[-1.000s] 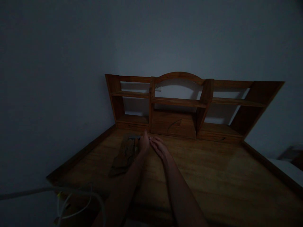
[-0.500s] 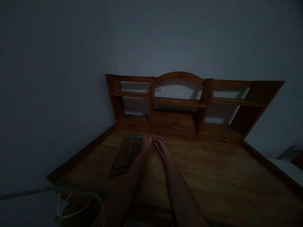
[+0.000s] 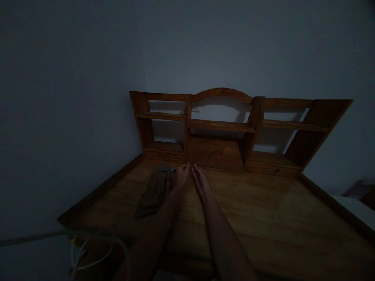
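Fingers of the right hand and of the left hand are drawn together at their tips, with almost no opening, and they pinch between them a small, thin, dark thing. It is above the far part of the brown wooden surface, before the shelf unit. Its long axis seems to run crosswise, from one hand to the other; which end is its front I cannot tell in this dim light.

Just beside the left hand, a grey bar-shaped thing lies crosswise at the far end of a flat brown pile, whose long axis points toward the wall.

The reddish-brown wooden shelf unit has open compartments; through the upper middle one a white wall socket is seen. Under it, a wooden panel is closed.

Compared with half a second ago, the fingertips are slightly farther apart and nearer to the shelf unit; the pile has stayed.
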`<state>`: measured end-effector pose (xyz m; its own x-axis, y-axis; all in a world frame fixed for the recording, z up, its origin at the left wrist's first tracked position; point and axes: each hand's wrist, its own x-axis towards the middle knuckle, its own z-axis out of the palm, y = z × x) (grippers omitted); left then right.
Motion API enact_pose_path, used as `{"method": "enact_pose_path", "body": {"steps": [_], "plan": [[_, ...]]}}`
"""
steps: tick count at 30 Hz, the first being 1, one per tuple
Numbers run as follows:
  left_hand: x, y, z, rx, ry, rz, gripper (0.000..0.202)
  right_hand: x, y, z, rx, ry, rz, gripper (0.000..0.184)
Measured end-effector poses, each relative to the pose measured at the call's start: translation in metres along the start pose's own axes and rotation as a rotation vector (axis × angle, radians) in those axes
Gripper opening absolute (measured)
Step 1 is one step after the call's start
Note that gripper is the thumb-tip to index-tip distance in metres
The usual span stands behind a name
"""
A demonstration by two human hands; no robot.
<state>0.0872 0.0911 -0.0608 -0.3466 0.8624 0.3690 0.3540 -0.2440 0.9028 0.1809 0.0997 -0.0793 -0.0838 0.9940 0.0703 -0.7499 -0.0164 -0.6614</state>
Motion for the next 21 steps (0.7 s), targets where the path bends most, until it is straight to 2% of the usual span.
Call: {"method": "enact_pose_path", "body": {"steps": [4,8,11,16,21], "plan": [[-0.003,0.006,0.001,-0.031,-0.005,0.122,0.046,-0.004,-0.001,0.007,-0.069,-0.064,0.079,0.021],[-0.009,0.012,0.003,0.012,-0.041,0.209,0.044,-0.006,-0.005,0.010,-0.132,-0.054,0.075,0.026],[-0.010,0.011,0.003,0.023,-0.077,0.221,0.043,-0.005,-0.004,0.006,-0.193,-0.061,0.104,0.033],[-0.007,0.006,0.007,0.016,-0.059,0.216,0.043,0.001,0.004,0.001,-0.269,-0.064,0.168,0.041],[-0.007,0.008,0.009,0.017,-0.099,0.213,0.044,0.000,0.004,0.003,-0.258,-0.040,0.107,0.039]]}}
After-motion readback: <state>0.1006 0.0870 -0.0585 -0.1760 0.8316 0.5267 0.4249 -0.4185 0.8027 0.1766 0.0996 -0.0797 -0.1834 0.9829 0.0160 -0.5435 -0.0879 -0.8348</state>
